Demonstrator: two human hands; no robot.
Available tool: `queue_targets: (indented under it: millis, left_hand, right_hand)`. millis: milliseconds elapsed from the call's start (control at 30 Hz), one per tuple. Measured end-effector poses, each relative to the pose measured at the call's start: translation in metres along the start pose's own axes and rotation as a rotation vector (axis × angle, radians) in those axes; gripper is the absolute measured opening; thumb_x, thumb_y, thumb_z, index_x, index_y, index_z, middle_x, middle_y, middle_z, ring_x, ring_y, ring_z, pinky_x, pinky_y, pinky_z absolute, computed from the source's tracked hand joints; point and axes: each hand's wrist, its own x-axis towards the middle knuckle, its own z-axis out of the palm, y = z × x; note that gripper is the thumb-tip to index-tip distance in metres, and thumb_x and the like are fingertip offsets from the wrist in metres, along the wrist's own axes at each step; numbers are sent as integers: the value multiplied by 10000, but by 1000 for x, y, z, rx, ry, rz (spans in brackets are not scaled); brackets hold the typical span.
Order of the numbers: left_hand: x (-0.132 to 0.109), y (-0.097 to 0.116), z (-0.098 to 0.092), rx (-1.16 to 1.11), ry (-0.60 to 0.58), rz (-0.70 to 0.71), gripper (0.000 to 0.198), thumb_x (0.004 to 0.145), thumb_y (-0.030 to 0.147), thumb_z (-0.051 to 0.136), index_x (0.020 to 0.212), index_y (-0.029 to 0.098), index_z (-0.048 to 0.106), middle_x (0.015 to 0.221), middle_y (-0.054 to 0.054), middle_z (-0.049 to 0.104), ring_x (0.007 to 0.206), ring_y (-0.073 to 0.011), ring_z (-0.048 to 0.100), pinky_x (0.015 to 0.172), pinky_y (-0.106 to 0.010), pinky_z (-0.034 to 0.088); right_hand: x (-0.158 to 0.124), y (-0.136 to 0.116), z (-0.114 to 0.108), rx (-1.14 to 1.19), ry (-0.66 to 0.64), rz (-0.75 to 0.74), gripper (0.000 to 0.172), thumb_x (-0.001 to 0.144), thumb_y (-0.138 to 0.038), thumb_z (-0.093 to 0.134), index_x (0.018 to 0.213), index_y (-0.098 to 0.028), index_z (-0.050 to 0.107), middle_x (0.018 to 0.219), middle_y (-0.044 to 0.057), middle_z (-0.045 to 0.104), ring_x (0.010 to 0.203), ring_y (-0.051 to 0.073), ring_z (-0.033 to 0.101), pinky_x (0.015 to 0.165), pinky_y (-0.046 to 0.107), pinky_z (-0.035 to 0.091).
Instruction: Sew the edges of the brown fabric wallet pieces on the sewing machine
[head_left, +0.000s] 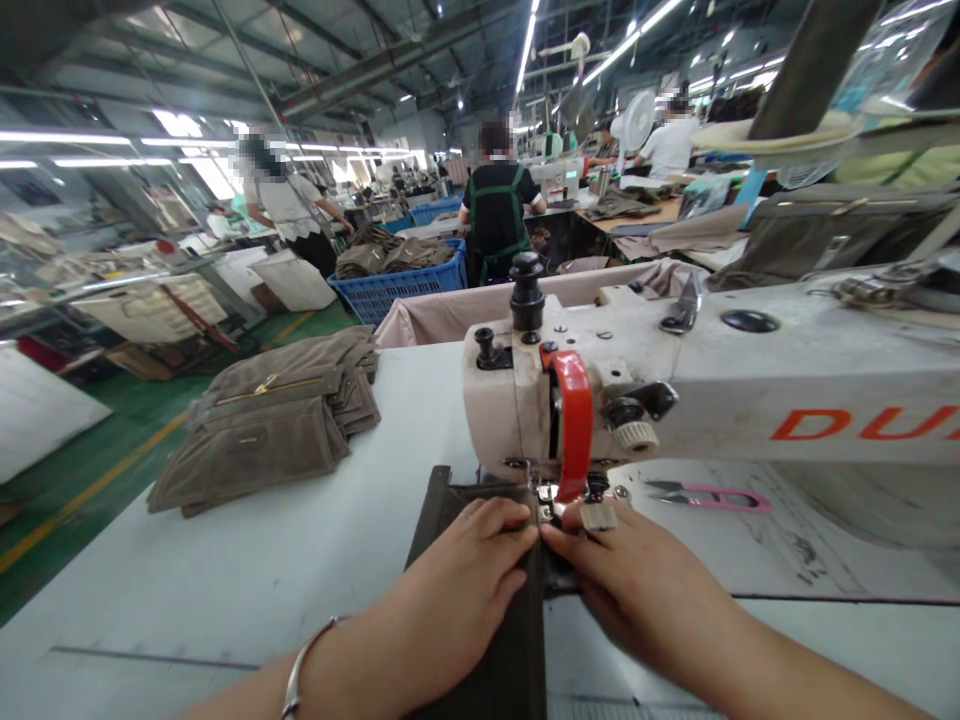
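A dark olive fabric piece [450, 505] lies on the white table under the head of a sewing machine [675, 385]. My left hand [457, 580] rests on the fabric with its fingers curled and pressed down just left of the needle and presser foot [547, 497]. On the other side of the foot, my right hand [637, 585] pinches the fabric's edge. The two hands' fingertips nearly touch in front of the foot. A silver bangle [304, 665] circles my left wrist.
A stack of sewn olive pieces with zippers [270, 425] sits on the table [225, 570] at the left. Pink thread snips [712, 495] lie under the machine arm. Beyond are a blue basket of fabric [397, 285] and other people at their stations.
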Motion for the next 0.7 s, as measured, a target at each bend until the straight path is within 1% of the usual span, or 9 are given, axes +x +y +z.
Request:
queue_targets:
  millis: [100,167,267,367,433,500,567,600,700]
  left_hand:
    - [-31,-19,-4,66,175,-221,399,858,259,597,1243,214,505,1260,-88,506,1169,-263,474,1005,-475,421]
    - [-51,-34,-3,97,295,-388,383,804,378,652,1122,187,555,1160,-101,537,1109,-310,492,962,-560,410]
    - [-64,-46,1,-183,294,-532,262,756,376,678,865,174,550,924,-59,590,908,-271,578,850,-500,477]
    - [-57,-34,3,-819,281,-659,266,768,351,655,906,172,515,836,-37,629,783,-228,635,752,-405,522]
    - [-51,-20,2,-1232,272,-721,343,768,336,663,1019,158,511,867,-56,663,800,-233,663,752,-376,531]
    - [-52,-10,-1,-1439,245,-761,376,773,311,663,1078,138,527,904,-80,682,853,-244,672,792,-356,529]
    - [-62,-6,-3,-1404,216,-779,365,816,344,619,1101,126,550,929,-98,689,887,-254,671,807,-352,531]
    - [-70,-7,-4,-1301,204,-769,383,843,377,585,1131,128,546,940,-104,689,886,-260,672,798,-364,537]
    - [-95,-7,-4,-641,333,-613,486,854,434,569,1245,155,499,1074,-129,656,969,-291,646,813,-434,541]
  right_hand:
    - [-1,0,1,-38,5,-3,425,809,-64,480,1200,-182,599,1037,121,611,1040,276,539,869,467,498]
    - [-1,-3,-1,-44,15,-11,373,832,-79,482,1165,-167,625,1018,127,613,1046,279,534,890,473,482]
    - [2,-18,-4,105,20,99,262,869,-111,469,1018,-177,674,1007,110,616,979,255,559,878,451,473]
    - [8,-40,-6,696,95,414,182,882,-216,517,1026,-204,626,1039,72,612,859,195,598,789,367,500]
    - [12,-55,-5,1200,205,645,307,832,-304,614,1121,-219,553,1043,49,612,788,159,606,710,300,506]
    - [15,-68,-2,1549,283,814,472,746,-351,715,1149,-225,507,911,6,617,633,107,561,542,210,451]
    - [12,-78,2,1681,306,898,521,676,-355,773,1101,-213,508,684,-63,539,457,55,413,388,151,279]
    - [8,-82,6,1701,276,923,491,667,-372,778,1047,-204,517,580,-95,463,398,43,321,353,147,190]
    - [-14,-96,21,1703,65,925,397,712,-513,710,841,-199,504,421,-132,313,321,41,180,320,170,99]
